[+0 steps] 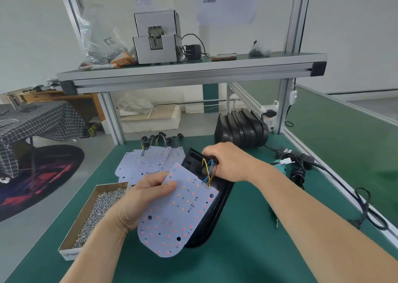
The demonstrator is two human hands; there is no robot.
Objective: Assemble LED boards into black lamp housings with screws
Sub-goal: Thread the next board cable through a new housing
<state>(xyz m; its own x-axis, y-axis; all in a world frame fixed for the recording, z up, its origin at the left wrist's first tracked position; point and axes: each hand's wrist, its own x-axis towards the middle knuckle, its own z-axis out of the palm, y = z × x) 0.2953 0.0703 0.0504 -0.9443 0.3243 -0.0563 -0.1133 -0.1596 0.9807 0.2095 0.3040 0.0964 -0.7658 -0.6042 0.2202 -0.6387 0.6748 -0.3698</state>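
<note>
The left hand grips the LED board by its left edge, thumb flat on the face that carries the LEDs and fingers beneath. This keeps the board tilted up over the black housing rather than seated in it, which I judge leaves room underneath for routing the wires. These coloured strands rise from the board's far right edge and arch to the right hand, whose fingers are curled round their far end above the far part of the housing. It is probably feeding them through an opening there, though the hand hides any such hole. The housing lies open side up on the green bench, directly below the board, its length running away from the person. A cardboard box of screws sits just left of the left wrist, handy for the fastening step, which is not yet begun. Spare boards lie fanned beyond the left hand. More housings stand in a row at the back right, near enough to reach. A teal tool, possibly the driver, shows partly behind the right forearm.
</note>
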